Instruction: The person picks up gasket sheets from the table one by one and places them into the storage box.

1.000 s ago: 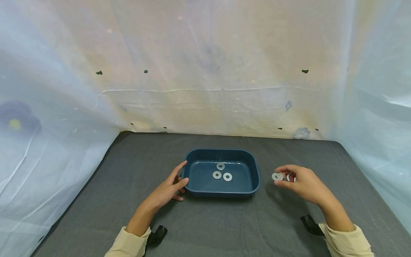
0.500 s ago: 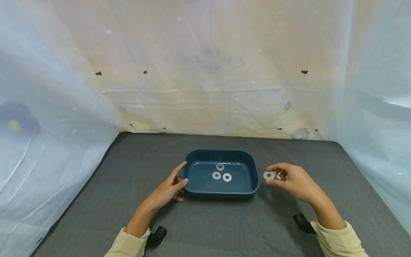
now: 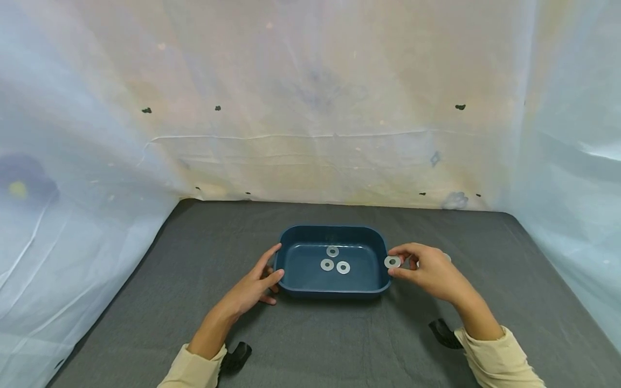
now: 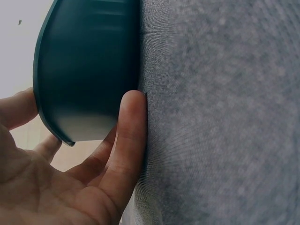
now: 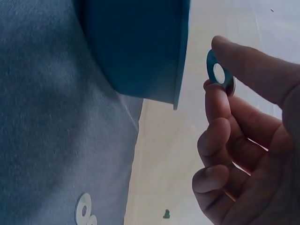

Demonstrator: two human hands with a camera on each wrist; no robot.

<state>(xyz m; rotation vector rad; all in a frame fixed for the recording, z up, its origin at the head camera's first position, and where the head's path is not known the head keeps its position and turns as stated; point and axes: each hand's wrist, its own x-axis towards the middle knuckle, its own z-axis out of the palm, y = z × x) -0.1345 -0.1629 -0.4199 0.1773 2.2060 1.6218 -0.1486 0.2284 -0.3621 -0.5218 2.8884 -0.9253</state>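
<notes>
Head view, left hand [image 3: 254,285] spread against the tray [image 3: 301,272] at its nine o'clock, three washers [image 3: 339,268] inside, right hand [image 3: 429,269] pinching another washer [image 3: 387,263] at three, left wrist view, that hand touching tray wall, right wrist view, loose washers [image 5: 78,211] toward seven o'clock

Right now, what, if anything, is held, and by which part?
The right hand pinches a washer by its outer edge; a second behind it can't be ruled out. The left hand touches the tray's rim.
</notes>
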